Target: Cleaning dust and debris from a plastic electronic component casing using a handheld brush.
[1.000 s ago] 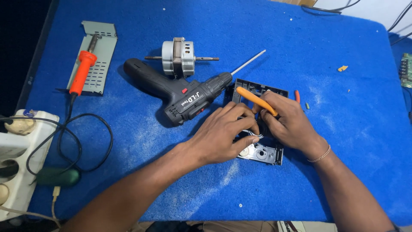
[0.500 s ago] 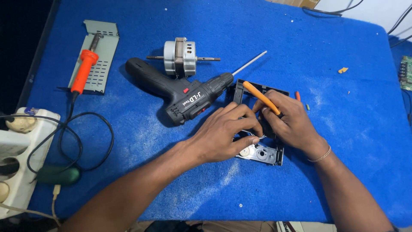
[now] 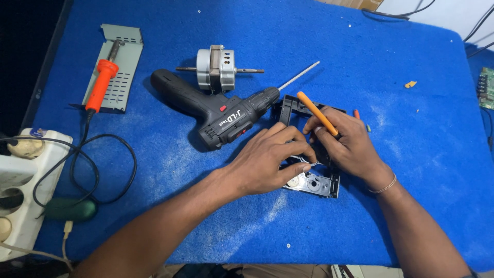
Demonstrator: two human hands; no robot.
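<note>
A black plastic frame with a small mechanism (image 3: 314, 184) lies on the blue mat (image 3: 411, 154). My left hand (image 3: 270, 162) presses down on its middle, fingers curled over thin wires. My right hand (image 3: 347, 144) holds an orange-handled tool (image 3: 316, 113) whose tip is hidden between my fingers at the frame. The upper part of the frame (image 3: 288, 105) sticks out above my hands. Just to the left, a black cordless drill (image 3: 218, 113) with a long bit lies on its side.
A small electric motor (image 3: 218, 68) with a shaft sits behind the drill. An orange-handled soldering iron (image 3: 103, 82) rests on a grey metal cover (image 3: 121, 62) at far left, its cord looping to a white power strip (image 3: 20, 190). A green circuit board (image 3: 486, 87) lies at the right edge.
The orange-handled tool has tilted and shifted slightly upward in my right hand. My left hand stays on the frame.
</note>
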